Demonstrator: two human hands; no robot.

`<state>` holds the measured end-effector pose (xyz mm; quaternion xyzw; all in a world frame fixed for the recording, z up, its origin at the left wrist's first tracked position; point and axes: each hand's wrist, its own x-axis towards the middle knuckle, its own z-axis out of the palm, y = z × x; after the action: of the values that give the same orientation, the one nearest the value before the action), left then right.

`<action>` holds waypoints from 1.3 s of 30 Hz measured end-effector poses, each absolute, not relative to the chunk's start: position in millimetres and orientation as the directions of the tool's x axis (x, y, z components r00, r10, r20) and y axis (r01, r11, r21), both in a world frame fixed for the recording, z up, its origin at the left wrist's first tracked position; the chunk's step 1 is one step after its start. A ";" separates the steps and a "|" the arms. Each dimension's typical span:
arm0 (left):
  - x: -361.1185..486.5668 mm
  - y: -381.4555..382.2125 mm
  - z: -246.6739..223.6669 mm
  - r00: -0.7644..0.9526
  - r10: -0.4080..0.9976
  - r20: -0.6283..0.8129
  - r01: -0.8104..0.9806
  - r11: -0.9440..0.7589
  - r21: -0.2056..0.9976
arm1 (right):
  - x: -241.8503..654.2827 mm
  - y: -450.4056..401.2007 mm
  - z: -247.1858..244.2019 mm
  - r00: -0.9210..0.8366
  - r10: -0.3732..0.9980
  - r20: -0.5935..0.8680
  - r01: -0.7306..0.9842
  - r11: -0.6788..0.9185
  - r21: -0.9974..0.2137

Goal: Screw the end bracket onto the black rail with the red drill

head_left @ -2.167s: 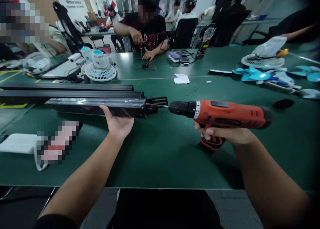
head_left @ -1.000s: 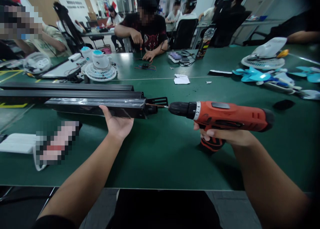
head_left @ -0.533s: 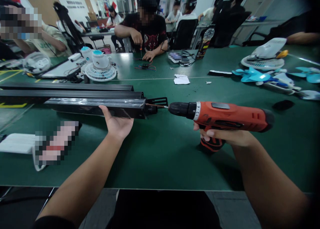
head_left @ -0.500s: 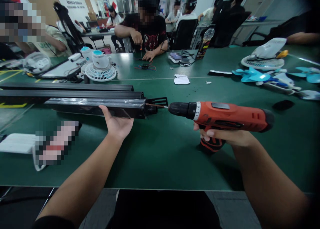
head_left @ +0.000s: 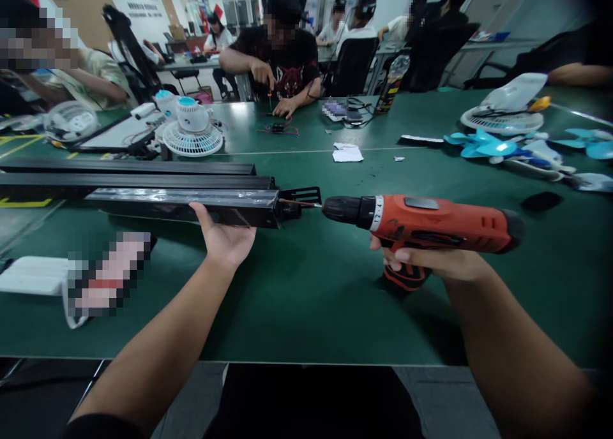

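My left hand [head_left: 228, 242] grips the near side of a long black rectangular bar [head_left: 184, 203], thumb against its side and the other fingers hidden underneath. Clear film covers the bar's top. At its right end are a black slotted bracket [head_left: 306, 195] and a dark ribbed round part [head_left: 290, 210]. My right hand [head_left: 416, 260] is wrapped around the handle of a red and black cordless drill [head_left: 445, 221] lying level. The drill's thin bit points left to the bar's end; whether its tip touches a screw there I cannot make out.
Two more black bars [head_left: 143, 168] lie just behind. A phone [head_left: 115, 273] and a white object with a strap [head_left: 36, 275] are at left. Fan parts [head_left: 191, 133] and blue fan blades [head_left: 481, 143] lie farther back. Across the table a co-worker [head_left: 278, 62] uses a screwdriver.
My hands, the drill and the bar stay in the same place. The co-worker opposite has shifted the screwdriver hand slightly, and the person at far left has moved their head.
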<state>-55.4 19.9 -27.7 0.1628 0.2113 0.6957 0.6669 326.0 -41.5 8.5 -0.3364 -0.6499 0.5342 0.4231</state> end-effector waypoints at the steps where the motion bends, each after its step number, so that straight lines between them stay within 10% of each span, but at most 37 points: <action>1: -55.4 19.9 -27.9 -0.054 0.997 -0.052 -0.861 -0.020 0.507 | 325.8 -41.6 8.5 -0.416 0.889 0.192 -0.016 0.204 -0.979; 39: -60.5 24.5 -34.8 -0.051 0.993 -0.109 -0.867 0.010 0.499 | 325.9 -41.5 8.0 -0.442 0.877 0.187 -0.041 0.188 -0.981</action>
<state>-60.5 24.5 -34.8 0.1404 0.2244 0.6892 0.6745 325.9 -41.5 8.0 -0.3228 -0.6474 0.5493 0.4182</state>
